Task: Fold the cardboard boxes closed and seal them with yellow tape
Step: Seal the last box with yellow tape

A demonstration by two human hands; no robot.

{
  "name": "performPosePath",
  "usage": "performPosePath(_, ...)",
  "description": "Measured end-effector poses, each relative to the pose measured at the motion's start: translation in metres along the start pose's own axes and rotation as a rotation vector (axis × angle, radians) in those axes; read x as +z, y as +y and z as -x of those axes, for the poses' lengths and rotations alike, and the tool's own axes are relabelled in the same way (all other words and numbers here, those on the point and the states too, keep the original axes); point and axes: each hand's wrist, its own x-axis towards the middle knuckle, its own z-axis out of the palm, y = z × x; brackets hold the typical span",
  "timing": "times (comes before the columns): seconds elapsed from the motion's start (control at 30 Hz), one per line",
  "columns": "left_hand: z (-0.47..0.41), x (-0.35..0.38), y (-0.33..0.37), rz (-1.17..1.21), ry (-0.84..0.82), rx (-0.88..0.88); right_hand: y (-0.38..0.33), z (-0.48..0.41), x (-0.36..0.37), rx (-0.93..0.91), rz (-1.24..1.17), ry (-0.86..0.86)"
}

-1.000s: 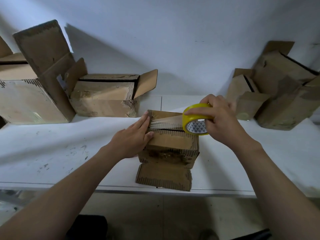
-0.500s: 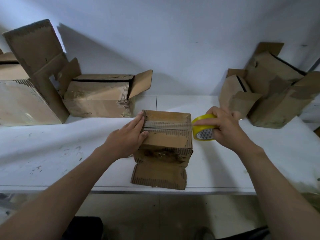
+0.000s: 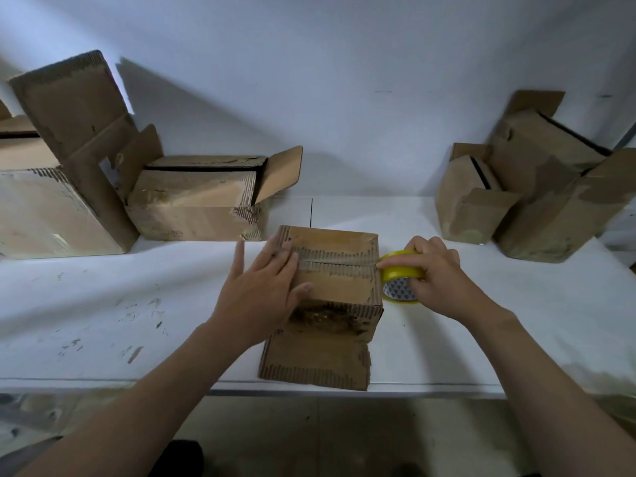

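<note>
View from above a white table [image 3: 103, 304], looking down at a person's two bare forearms and hands. A small cardboard box [image 3: 339, 287] sits in the middle, near the front edge. Its top flaps are folded shut and meet in a seam running left to right. A strip of tape [image 3: 335, 264] lies along that seam. One loose flap [image 3: 315, 359] at the front of the box lies flat on the table, pointing toward the viewer.

The left hand [image 3: 261, 290] rests flat on the left part of the box top, fingers straight and spread wide, thumb lying on the near flap. The right hand [image 3: 437, 273] has its fingers curled round a yellow tape roll [image 3: 401, 274], held against the box's upper right edge at the end of the seam.

Against the wall [image 3: 344, 80] on the left stand a large box [image 3: 44, 215] with a tall flap raised and, beside it, a low wide box [image 3: 196, 211] with a side flap open. On the right, two worn boxes [image 3: 471, 204] [image 3: 550, 187] lean together, the smaller in front. Each shows only a dark gap at the opening, so what is inside any of them cannot be told.
</note>
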Motion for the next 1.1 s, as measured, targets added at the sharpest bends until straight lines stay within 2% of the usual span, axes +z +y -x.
performPosePath(0.37, -0.024, -0.004, 0.080, 0.065, -0.017, 0.002, -0.003, 0.006, -0.024, 0.086, -0.158, -0.166)
performPosePath(0.47, -0.034, -0.005, 0.102, 0.119, -0.022, 0.010, 0.001, 0.013, -0.033, 0.125, -0.223, -0.105)
performPosePath(0.57, -0.041, -0.002, 0.110, 0.185, 0.000, 0.103, 0.004, 0.019, -0.043, 0.124, -0.209, -0.043)
performPosePath(0.7, -0.046, -0.004, 0.100, 0.320, -0.061, 0.217, 0.004, 0.022, -0.049, 0.070, -0.240, 0.292)
performPosePath(0.73, -0.045, -0.005, 0.096, 0.327, -0.068, 0.248, 0.003, 0.019, -0.047, 0.063, -0.246, 0.327)
performPosePath(0.97, -0.037, -0.012, 0.062, 0.419, -0.253, 0.396, -0.009, 0.010, -0.020, 0.119, -0.181, -0.068)
performPosePath(1.1, -0.035, -0.017, 0.039, 0.470, -0.275, 0.459, -0.016, 0.009, -0.008, 0.083, -0.119, -0.084)
